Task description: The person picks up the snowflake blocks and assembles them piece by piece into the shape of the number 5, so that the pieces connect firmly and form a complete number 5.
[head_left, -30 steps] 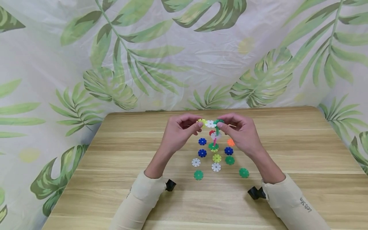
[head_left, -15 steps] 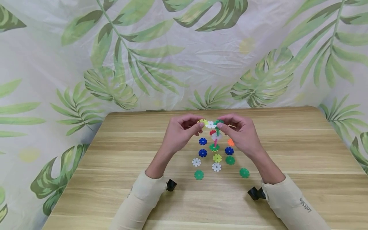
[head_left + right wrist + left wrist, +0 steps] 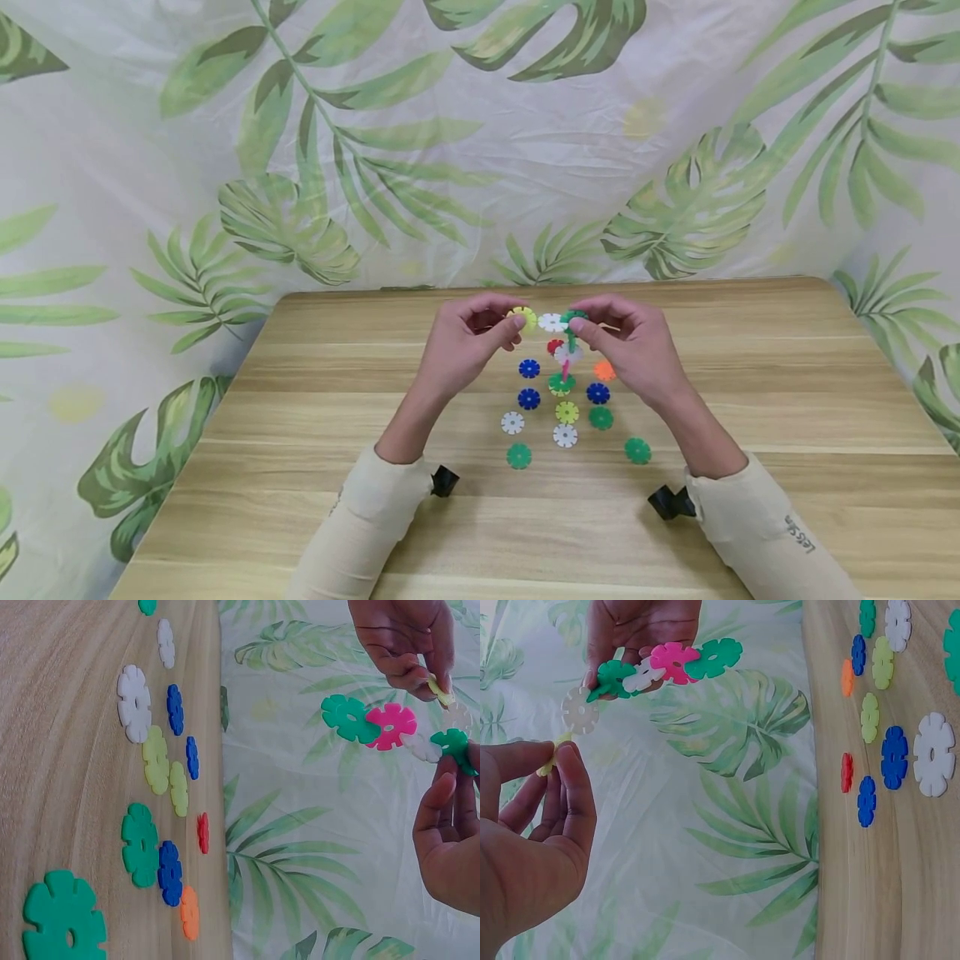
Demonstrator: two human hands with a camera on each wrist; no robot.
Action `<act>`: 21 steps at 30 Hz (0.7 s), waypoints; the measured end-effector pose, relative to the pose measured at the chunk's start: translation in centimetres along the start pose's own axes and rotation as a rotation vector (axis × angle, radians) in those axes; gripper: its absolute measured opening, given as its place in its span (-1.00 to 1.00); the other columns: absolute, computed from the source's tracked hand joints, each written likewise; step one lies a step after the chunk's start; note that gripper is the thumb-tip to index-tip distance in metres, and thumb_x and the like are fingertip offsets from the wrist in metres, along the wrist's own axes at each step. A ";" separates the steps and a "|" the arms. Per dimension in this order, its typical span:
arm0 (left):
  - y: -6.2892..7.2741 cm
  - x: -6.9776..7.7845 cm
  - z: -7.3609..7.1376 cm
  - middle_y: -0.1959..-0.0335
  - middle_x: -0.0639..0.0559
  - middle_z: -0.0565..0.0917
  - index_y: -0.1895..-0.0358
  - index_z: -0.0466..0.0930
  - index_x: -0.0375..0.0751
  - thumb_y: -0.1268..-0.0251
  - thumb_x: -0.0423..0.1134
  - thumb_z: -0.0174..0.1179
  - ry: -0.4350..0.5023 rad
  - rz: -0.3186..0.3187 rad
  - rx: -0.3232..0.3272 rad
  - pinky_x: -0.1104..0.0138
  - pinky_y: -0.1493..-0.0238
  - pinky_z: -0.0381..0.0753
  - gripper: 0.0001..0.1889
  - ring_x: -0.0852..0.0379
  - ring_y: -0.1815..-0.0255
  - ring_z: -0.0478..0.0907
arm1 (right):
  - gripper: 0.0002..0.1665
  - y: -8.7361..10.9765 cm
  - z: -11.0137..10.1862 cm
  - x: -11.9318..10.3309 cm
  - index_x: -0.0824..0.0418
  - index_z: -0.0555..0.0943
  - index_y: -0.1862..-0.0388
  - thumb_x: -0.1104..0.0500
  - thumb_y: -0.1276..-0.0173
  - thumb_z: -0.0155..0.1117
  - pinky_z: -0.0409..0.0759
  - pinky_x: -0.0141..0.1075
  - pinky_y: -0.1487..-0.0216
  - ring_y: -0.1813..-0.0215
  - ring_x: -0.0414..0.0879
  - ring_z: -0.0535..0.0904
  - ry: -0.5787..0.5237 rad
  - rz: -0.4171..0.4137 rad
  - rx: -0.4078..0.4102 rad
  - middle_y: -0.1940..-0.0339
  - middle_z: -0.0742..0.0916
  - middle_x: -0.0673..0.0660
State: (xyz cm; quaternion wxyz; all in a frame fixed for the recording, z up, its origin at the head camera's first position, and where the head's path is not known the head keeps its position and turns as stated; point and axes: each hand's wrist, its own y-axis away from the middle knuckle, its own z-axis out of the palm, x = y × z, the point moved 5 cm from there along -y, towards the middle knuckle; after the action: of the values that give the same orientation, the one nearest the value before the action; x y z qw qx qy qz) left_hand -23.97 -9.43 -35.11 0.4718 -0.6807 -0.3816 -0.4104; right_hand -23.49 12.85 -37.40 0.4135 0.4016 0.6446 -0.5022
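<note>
Above the far part of the table, my left hand (image 3: 467,343) pinches a yellow notched plastic disc (image 3: 524,317) between thumb and fingers. My right hand (image 3: 632,346) pinches a green notched disc (image 3: 453,741) in a chain of interlocking discs. A white disc (image 3: 552,322) juts from that green disc towards my left hand. From the held green one, the chain runs down through another white disc (image 3: 643,676), a pink disc (image 3: 676,662) and a green end disc (image 3: 715,658). In the head view a small gap shows between the yellow disc and the jutting white one.
Loose notched discs lie flat on the wooden table (image 3: 300,500): blue (image 3: 528,399), white (image 3: 565,435), yellow (image 3: 567,412), green (image 3: 637,451), red (image 3: 555,347) and orange (image 3: 604,370). A leaf-patterned cloth (image 3: 555,167) hangs behind the table's back edge.
The yellow disc overlapped the white disc's edge before; my left hand has drawn it slightly left, leaving a gap. My right hand and the chain have shifted slightly right.
</note>
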 end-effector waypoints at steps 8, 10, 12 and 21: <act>0.0 0.2 0.3 0.14 -0.38 0.76 -0.11 0.72 -0.45 -0.48 -0.48 0.27 0.065 0.029 -0.024 0.28 0.26 0.84 -0.77 0.20 0.32 0.81 | -0.75 0.0 0.1 0.0 0.36 0.74 -0.09 0.24 -0.54 0.40 0.72 -0.43 0.13 0.17 -0.18 0.68 -0.011 -0.012 -0.008 0.18 0.79 -0.07; 0.0 0.2 0.3 0.17 -0.38 0.77 -0.09 0.72 -0.45 -0.48 -0.48 0.27 0.053 0.039 -0.024 0.29 0.27 0.83 -0.78 0.23 0.33 0.79 | -0.75 0.0 0.1 0.0 0.36 0.74 -0.09 0.25 -0.54 0.40 0.72 -0.43 0.14 0.18 -0.18 0.67 -0.011 -0.014 -0.008 0.19 0.79 -0.08; 0.0 0.2 0.3 0.19 -0.37 0.78 -0.07 0.73 -0.44 -0.46 -0.48 0.28 0.034 0.046 -0.017 0.29 0.29 0.83 -0.79 0.23 0.33 0.77 | -0.75 0.0 0.1 0.0 0.37 0.74 -0.09 0.25 -0.54 0.40 0.72 -0.43 0.14 0.18 -0.18 0.67 -0.014 -0.013 -0.008 0.19 0.79 -0.09; 0.0 0.0 0.1 0.26 -0.28 0.75 0.00 0.74 -0.42 -0.42 -0.46 0.34 0.004 0.053 0.000 0.41 0.35 0.70 -0.83 0.20 0.41 0.63 | -0.77 0.0 0.1 0.2 0.38 0.73 -0.09 0.30 -0.54 0.39 0.72 -0.44 0.16 0.19 -0.18 0.65 -0.013 -0.016 -0.001 0.20 0.77 -0.15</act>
State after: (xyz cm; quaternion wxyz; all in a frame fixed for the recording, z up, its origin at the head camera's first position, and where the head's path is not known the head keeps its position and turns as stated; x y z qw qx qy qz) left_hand -23.97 -9.31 -35.13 0.4834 -0.6898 -0.3623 -0.3990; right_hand -23.57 12.77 -37.55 0.4141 0.3930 0.6452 -0.5077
